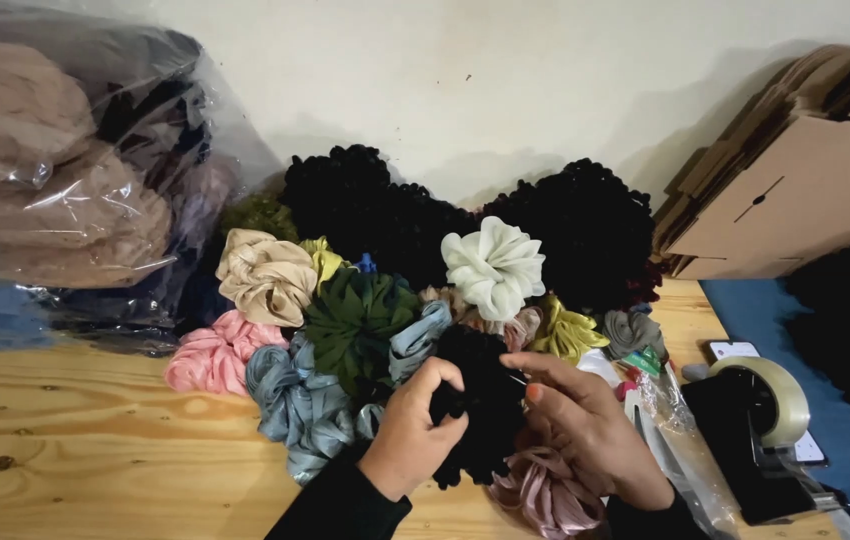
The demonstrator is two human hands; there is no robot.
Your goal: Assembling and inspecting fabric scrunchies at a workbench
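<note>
A black scrunchie (480, 405) lies at the front of a heap of fabric scrunchies on a wooden table (75, 440). My left hand (417, 425) pinches its left side with curled fingers. My right hand (585, 420) grips its right edge between thumb and fingers. Around it lie a white scrunchie (493, 265), a dark green one (355, 320), a beige one (265, 275), a pink one (213, 352), blue-grey ones (295, 400) and a yellow-green one (565, 332). A dusty pink satin scrunchie (545, 490) sits under my right wrist.
A large clear plastic bag of scrunchies (55, 170) stands at the left. Piles of black scrunchies (385, 210) rest against the wall. Flat cardboard boxes (795, 190) are stacked at the right. A tape dispenser (760, 420) and clear plastic sleeves (675, 420) sit by my right hand.
</note>
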